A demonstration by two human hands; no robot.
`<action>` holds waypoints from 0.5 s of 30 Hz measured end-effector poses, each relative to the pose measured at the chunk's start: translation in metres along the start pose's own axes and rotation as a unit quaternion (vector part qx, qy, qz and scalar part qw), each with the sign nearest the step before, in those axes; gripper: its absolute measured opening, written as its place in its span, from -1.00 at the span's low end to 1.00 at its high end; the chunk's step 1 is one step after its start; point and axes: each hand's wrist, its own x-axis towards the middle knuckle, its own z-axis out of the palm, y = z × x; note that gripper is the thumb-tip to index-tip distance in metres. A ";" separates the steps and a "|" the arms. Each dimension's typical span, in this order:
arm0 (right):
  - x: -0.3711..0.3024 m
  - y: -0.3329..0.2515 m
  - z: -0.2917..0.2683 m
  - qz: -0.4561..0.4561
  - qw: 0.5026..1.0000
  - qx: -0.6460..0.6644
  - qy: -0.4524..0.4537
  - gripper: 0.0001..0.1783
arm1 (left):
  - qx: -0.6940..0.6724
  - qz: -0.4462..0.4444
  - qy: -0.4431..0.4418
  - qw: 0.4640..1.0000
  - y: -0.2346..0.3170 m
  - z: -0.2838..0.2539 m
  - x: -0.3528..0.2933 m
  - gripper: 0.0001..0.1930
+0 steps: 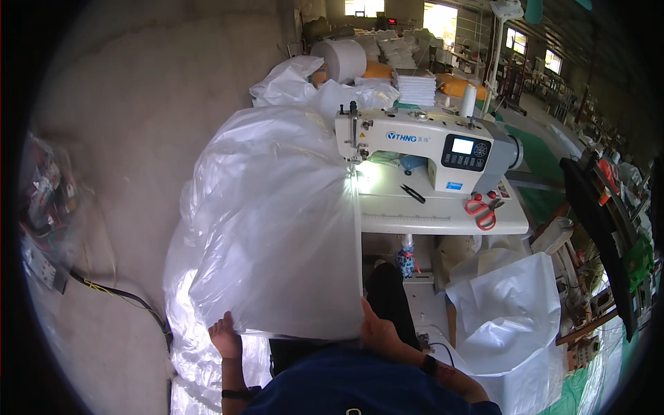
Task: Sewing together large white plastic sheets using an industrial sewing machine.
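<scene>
A large sheet of white, shiny plastic film (283,256) stretches from the sewing machine (415,142) toward my body. Its right edge runs straight down from under the lit needle area. My left hand (225,335) pinches the near edge of the sheet on the left, fingers closed. At the near right corner, my right hand (377,330) grips the same sheet, thumb pointing up along its edge. Between my hands the near edge is pulled fairly straight. More of the film bunches up to the left of the machine and hangs down.
On the white machine table lie black tweezers (413,193) and red-handled scissors (485,213). A thread cone (468,101) stands behind the machine. Another white sheet (508,311) hangs at the right. A black cable (124,297) runs along the left wall.
</scene>
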 end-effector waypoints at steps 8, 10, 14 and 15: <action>0.032 0.010 0.009 -0.075 0.997 0.022 -0.026 -0.34 | -0.142 -0.054 0.159 0.976 0.032 -0.076 0.085 -0.32; 0.043 0.007 0.005 -0.006 0.994 0.097 -0.044 -0.39 | -0.191 -0.030 0.205 0.960 0.041 -0.090 0.114 -0.37; 0.068 0.000 0.001 -0.006 0.994 0.113 0.007 -0.41 | -0.272 -0.079 0.203 0.937 0.059 -0.092 0.152 -0.47; 0.073 0.000 0.000 -0.008 0.994 0.105 0.023 -0.40 | -0.286 -0.086 0.198 0.934 0.061 -0.086 0.159 -0.47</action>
